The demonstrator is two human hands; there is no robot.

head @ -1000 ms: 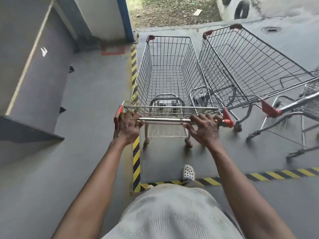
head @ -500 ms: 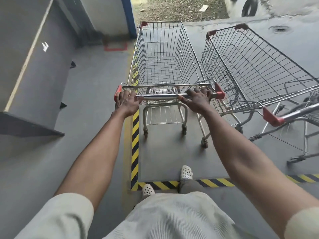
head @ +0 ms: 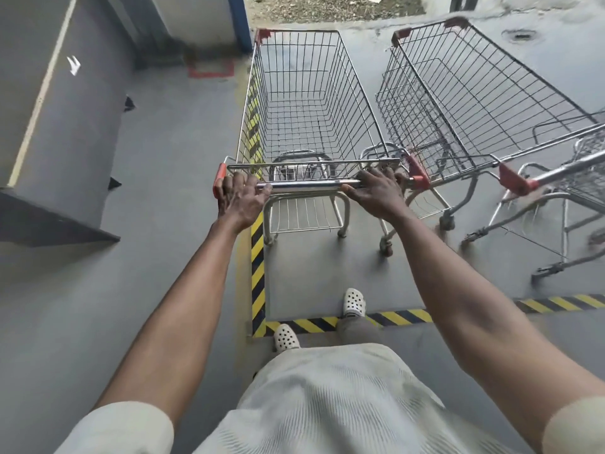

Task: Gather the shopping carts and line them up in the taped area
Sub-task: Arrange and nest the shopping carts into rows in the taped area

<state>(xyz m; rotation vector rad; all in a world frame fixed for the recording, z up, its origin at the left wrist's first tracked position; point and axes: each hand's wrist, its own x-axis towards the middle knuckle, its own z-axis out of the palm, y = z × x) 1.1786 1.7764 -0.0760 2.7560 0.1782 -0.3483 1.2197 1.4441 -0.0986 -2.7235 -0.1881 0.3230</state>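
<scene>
A wire shopping cart (head: 311,103) with red corner caps stands in front of me, just inside the yellow-and-black floor tape (head: 257,267). My left hand (head: 240,198) grips the left end of its metal handle bar. My right hand (head: 376,191) grips the right end. A second wire cart (head: 458,93) stands close beside it on the right, angled slightly away. The handle and frame of a third cart (head: 563,178) poke in at the right edge.
Another strip of tape (head: 399,317) runs along the near side of the area, under my white shoes. A grey wall and ledge (head: 59,126) lie to the left. A red floor marking (head: 211,68) and a blue post (head: 240,21) are ahead.
The cart rolled forward, deeper along the left tape line, as my arms stretched out. Between the last two frames it moved little. My feet stepped up to the near tape.
</scene>
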